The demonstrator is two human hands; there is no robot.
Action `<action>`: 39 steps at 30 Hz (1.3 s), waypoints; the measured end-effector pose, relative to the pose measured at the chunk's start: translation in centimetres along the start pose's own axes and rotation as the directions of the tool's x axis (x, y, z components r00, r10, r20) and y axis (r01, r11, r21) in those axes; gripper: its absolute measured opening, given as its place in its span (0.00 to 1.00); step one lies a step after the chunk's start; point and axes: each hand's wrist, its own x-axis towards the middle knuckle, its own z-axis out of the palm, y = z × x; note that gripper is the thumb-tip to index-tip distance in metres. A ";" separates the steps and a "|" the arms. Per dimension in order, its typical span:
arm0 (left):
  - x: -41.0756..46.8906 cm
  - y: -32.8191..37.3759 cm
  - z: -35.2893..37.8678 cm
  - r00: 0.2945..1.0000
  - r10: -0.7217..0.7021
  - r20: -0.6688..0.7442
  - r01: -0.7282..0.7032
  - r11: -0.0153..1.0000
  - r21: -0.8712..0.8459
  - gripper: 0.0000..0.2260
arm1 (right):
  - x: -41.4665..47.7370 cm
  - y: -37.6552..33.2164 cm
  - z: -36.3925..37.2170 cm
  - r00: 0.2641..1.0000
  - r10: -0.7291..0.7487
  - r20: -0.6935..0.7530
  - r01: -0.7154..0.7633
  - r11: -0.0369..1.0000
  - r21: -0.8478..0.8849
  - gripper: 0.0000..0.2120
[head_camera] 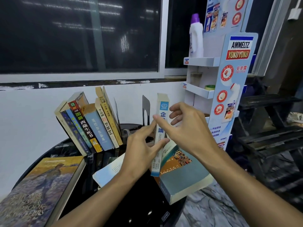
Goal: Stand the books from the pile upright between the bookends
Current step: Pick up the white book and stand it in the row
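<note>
**Thin white-spined book held upright over the black table**

A glossy black round table (141,199) fills the lower frame, set against a white wall under a dark window (78,35). At upper right a cardboard display stand (232,82) carries a white bottle with a purple cap (196,36).

At centre left, a row of books (91,123) leans leftward on the table, with a black bookend (146,109) apart to their right. A large book with a painted cover (41,187) lies flat at lower left; a teal-covered book (182,174) lies at lower centre right.

In the middle, a slim book with a white and blue spine (161,131) stands almost vertical, just right of the bookend. The left hand (144,149) pinches its lower spine between thumb and fingers. The right hand (185,125) touches the spine with one finger, its other fingers spread loosely.
</note>
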 end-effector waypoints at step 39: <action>8.7 -5.9 -10.0 0.990 -0.115 0.083 0.034 0.759 0.650 0.27 | 6.1 -3.1 3.8 0.985 -0.160 -0.071 0.150 0.980 -0.132 0.13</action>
